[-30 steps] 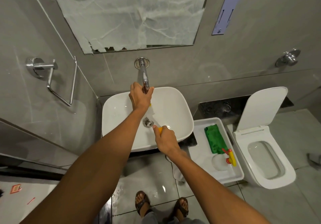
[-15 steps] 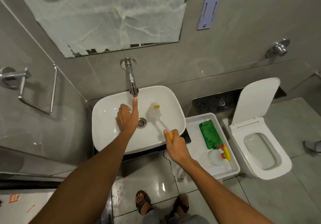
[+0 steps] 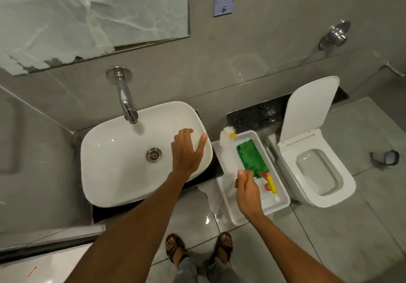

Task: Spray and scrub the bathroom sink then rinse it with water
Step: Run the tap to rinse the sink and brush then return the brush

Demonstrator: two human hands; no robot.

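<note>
I am holding the scrub brush [image 3: 227, 137] by its yellow handle in my right hand [image 3: 247, 191], fingers clamped round it; its long axis is running away from me, bristle head pointing at the wall and hanging over the far left corner of the white tray [image 3: 283, 201]. A green cloth [image 3: 251, 157] and a spray bottle [image 3: 269, 183] are lying in that tray. My left hand [image 3: 186, 153] is resting spread and empty on the sink [image 3: 105, 151] by its right rim. The basin is lying open under the tap [image 3: 126, 98], with the toilet [image 3: 318, 168] just beyond the tray.
</note>
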